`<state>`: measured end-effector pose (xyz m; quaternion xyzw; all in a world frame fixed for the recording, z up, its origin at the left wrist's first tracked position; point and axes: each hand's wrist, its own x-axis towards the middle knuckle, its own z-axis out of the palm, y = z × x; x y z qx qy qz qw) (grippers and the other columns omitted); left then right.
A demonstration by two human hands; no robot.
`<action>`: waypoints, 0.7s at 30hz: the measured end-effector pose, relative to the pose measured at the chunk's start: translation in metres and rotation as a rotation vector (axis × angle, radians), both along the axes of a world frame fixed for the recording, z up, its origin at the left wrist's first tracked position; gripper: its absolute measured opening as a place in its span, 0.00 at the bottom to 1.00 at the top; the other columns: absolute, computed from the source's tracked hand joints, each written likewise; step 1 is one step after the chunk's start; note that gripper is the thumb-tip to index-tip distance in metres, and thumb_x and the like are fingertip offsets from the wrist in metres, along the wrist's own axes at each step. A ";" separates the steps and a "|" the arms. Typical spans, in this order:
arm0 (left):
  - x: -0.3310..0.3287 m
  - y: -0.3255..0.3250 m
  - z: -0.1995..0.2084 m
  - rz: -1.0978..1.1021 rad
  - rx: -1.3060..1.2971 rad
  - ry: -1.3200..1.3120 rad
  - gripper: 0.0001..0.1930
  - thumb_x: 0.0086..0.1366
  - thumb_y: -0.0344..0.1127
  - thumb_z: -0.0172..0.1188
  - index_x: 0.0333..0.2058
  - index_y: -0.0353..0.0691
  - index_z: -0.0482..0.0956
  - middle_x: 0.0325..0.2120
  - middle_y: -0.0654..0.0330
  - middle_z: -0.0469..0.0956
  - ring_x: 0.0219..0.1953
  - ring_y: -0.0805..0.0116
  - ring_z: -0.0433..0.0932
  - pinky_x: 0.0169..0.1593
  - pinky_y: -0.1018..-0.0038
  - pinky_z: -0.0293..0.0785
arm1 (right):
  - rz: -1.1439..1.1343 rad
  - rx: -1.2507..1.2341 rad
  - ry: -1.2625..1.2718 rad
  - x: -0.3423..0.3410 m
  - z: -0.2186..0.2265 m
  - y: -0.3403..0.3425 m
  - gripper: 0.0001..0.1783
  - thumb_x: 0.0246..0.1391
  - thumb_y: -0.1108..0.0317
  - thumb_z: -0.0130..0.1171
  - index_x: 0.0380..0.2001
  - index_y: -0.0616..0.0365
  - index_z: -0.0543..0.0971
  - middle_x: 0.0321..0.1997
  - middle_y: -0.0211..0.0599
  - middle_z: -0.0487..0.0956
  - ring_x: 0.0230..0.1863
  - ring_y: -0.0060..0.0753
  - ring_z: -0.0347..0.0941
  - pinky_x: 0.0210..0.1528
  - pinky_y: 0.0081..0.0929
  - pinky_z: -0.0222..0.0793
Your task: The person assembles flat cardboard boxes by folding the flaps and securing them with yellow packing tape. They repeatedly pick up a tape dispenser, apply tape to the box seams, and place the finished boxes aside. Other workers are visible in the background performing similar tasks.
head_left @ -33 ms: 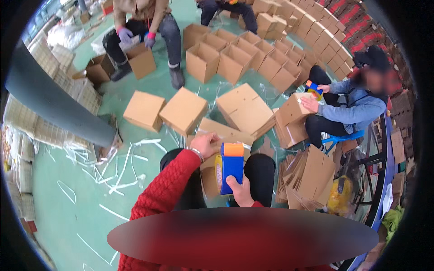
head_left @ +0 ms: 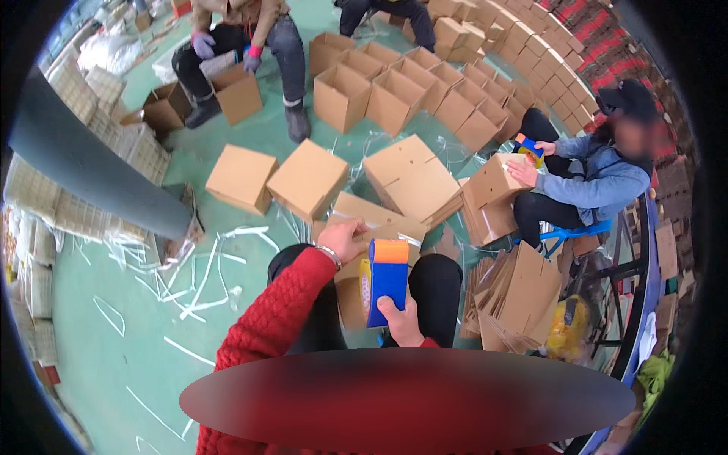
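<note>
Brown cardboard box: I take this box (head_left: 350,299) between the black-trousered knees (head_left: 436,292) as my landmark; I judge it could twist if the knees loosen.
Right hand: this hand (head_left: 402,322) is clamped on the blue-and-orange, boxy tape dispenser (head_left: 388,292), upright over the box's right part; a slack grip could let it tip.
Yellow tape roll: the round roll (head_left: 365,284) sits on the dispenser's left side, above the box; a tilt could send tape on crooked.
Left hand: this hand (head_left: 345,239), fingers bunched, is at the box's far-left; I cannot tell whether it pinches anything. Fingertips near the tape's path could get caught.
White strips: the thin, tangled strips (head_left: 205,280) lie left of the box on the green floor (head_left: 114,379); a shifting foot could snag.
Flat cardboard sheets: the brown stack (head_left: 523,292) leans right of the box; an elbow knock could spill it.
</note>
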<state>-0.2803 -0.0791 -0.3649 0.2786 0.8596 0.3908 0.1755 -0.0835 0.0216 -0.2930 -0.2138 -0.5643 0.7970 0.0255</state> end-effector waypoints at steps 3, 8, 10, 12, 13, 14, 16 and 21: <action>0.007 -0.009 0.015 0.066 0.160 0.043 0.12 0.61 0.39 0.59 0.41 0.40 0.78 0.33 0.51 0.79 0.39 0.51 0.78 0.45 0.65 0.74 | 0.050 -0.008 -0.026 0.005 0.001 0.001 0.13 0.58 0.64 0.57 0.42 0.62 0.75 0.32 0.33 0.79 0.31 0.25 0.76 0.36 0.26 0.75; -0.009 -0.022 0.070 -0.014 0.366 -0.270 0.21 0.72 0.46 0.42 0.47 0.35 0.77 0.39 0.50 0.79 0.44 0.58 0.76 0.53 0.69 0.70 | 0.127 0.006 0.008 0.008 0.002 -0.001 0.17 0.55 0.67 0.59 0.46 0.62 0.73 0.35 0.33 0.78 0.34 0.24 0.76 0.38 0.26 0.75; -0.012 -0.029 0.099 -0.163 0.255 -0.398 0.28 0.74 0.53 0.38 0.48 0.33 0.78 0.37 0.52 0.80 0.42 0.64 0.78 0.52 0.70 0.72 | 0.131 0.017 -0.046 0.012 -0.002 -0.001 0.24 0.54 0.58 0.62 0.48 0.63 0.72 0.35 0.36 0.79 0.33 0.27 0.77 0.37 0.26 0.75; -0.011 -0.028 0.124 -0.287 0.122 -0.397 0.29 0.74 0.53 0.39 0.45 0.32 0.79 0.36 0.52 0.81 0.40 0.62 0.79 0.50 0.69 0.73 | 0.141 0.048 -0.057 0.015 -0.010 -0.002 0.27 0.53 0.54 0.64 0.48 0.64 0.72 0.35 0.38 0.80 0.33 0.28 0.77 0.37 0.26 0.75; -0.010 -0.025 0.135 -0.360 0.083 -0.369 0.29 0.74 0.53 0.39 0.43 0.31 0.80 0.35 0.51 0.82 0.39 0.62 0.80 0.49 0.69 0.74 | 0.134 0.084 -0.047 0.016 -0.014 -0.004 0.26 0.53 0.54 0.64 0.47 0.64 0.73 0.35 0.38 0.80 0.33 0.27 0.77 0.38 0.26 0.75; -0.008 -0.022 0.145 -0.385 0.078 -0.343 0.28 0.73 0.52 0.42 0.38 0.29 0.81 0.33 0.51 0.83 0.36 0.61 0.81 0.46 0.69 0.75 | 0.122 0.113 -0.050 0.017 -0.018 -0.004 0.25 0.53 0.55 0.64 0.45 0.64 0.74 0.35 0.38 0.80 0.34 0.27 0.77 0.38 0.26 0.75; -0.005 -0.018 0.160 -0.404 0.020 -0.311 0.26 0.73 0.50 0.44 0.38 0.30 0.81 0.33 0.52 0.83 0.36 0.63 0.81 0.46 0.69 0.75 | 0.127 0.104 -0.043 0.023 -0.024 -0.003 0.24 0.53 0.55 0.65 0.44 0.64 0.75 0.35 0.37 0.81 0.34 0.26 0.77 0.39 0.26 0.75; 0.000 -0.017 0.171 -0.353 0.018 -0.545 0.18 0.72 0.42 0.48 0.44 0.32 0.78 0.34 0.58 0.80 0.36 0.68 0.79 0.45 0.71 0.75 | 0.252 0.052 -0.081 0.038 -0.035 0.004 0.29 0.48 0.59 0.69 0.50 0.61 0.73 0.44 0.32 0.78 0.43 0.21 0.73 0.48 0.25 0.71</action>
